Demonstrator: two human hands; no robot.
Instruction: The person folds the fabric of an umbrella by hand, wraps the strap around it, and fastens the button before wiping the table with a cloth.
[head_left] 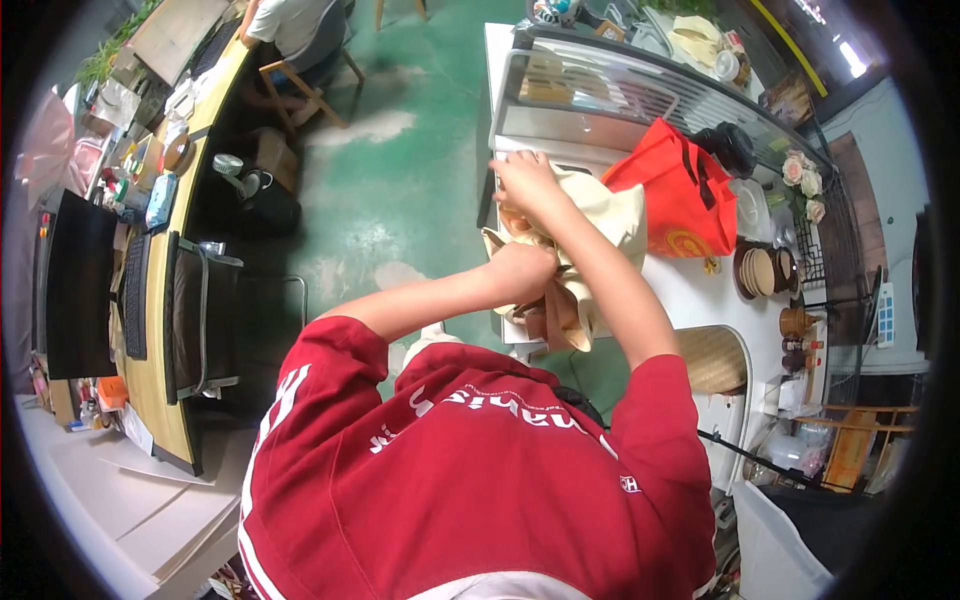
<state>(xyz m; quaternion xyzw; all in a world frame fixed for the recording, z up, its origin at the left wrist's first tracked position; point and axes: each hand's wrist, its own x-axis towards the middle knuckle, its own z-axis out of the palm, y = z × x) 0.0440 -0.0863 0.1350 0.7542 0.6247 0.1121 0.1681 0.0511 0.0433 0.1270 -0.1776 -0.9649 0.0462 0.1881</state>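
Observation:
A cream cloth bag (615, 215) with brown, crumpled paper-like material (565, 315) at its lower part lies at the near left edge of the white desk. My left hand (522, 272) is closed on the brown material, its fingers wrapped round it. Farther up, my right hand (527, 182) is at the upper left edge of the cream bag, with its fingers bent; what lies beneath them is partly hidden. Right beside the cream bag stands a red bag (675, 195) with dark handles.
Behind the bags runs a desk partition (600, 85). Wooden discs (757, 272) and pale flowers (802, 172) stand at the right. A woven seat (712, 360) is near the desk. Across the green floor (370, 190), a seated person (290, 25) is by another desk (180, 300).

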